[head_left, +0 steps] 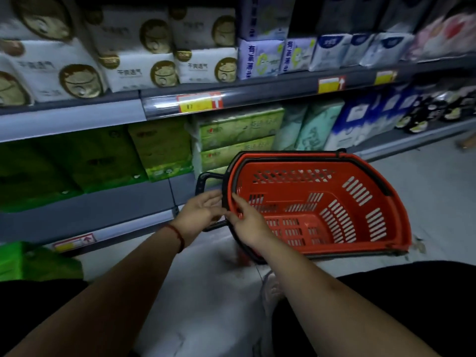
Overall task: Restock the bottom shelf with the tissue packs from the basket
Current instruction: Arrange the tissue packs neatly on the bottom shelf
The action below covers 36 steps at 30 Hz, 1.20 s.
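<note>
The red plastic basket [355,202] with black rim and handles is tilted toward me on the floor in front of the shelving, and I see no packs inside it. My left hand [199,211] grips the black handle at its near-left end. My right hand [248,221] holds the rim right beside it, fingers curled inside. On the bottom shelf [108,210] stand green tissue packs [239,140] directly behind the basket, and darker green packs [85,161] further left.
Above the bottom shelf, an upper shelf [257,91] carries white and blue packs and yellow price tags. Teal and blue packs [316,124] fill the bottom shelf to the right. A green pack [33,261] lies low at my left. Pale floor [438,189] stretches right of the basket.
</note>
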Tool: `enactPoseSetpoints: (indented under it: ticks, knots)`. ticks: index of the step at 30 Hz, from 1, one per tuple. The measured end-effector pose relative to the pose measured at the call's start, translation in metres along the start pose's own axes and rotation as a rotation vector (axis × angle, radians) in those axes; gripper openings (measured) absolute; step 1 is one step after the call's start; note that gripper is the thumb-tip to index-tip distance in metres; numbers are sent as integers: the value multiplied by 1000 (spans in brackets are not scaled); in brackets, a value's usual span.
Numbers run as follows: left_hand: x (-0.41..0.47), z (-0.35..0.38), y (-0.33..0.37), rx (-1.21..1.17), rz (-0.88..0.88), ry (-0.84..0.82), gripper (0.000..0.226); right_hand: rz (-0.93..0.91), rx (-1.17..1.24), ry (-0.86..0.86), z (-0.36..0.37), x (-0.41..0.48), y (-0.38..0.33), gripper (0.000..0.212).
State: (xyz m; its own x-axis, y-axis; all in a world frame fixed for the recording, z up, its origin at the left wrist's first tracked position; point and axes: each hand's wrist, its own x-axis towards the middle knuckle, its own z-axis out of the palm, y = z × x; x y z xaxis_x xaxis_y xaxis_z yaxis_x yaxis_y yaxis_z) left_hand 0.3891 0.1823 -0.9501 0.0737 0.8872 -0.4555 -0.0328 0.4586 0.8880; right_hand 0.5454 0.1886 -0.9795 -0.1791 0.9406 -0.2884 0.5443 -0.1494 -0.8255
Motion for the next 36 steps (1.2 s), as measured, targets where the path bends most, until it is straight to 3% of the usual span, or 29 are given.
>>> enactPoseSetpoints:
  ticks: [9, 15, 23, 28, 36]
  knots:
    - [8, 28, 14, 168, 82, -98, 59, -26, -243, 135, -43, -19, -11, 52]
    - [-35, -39, 29, 293, 222, 124, 54, -205, -424, 46, -16, -30, -69, 58]
    - [-152, -183, -6, 210, 176, 521, 56, -421, -492, -141, 99, -50, -169, 65]
    - [-228, -244, -43, 11, 118, 826, 54, -576, -531, -313, 178, -73, -220, 63]
    - [-281, -292, -101, 30, 16, 1000, 60, -875, -700, -588, 278, -66, -277, 69]
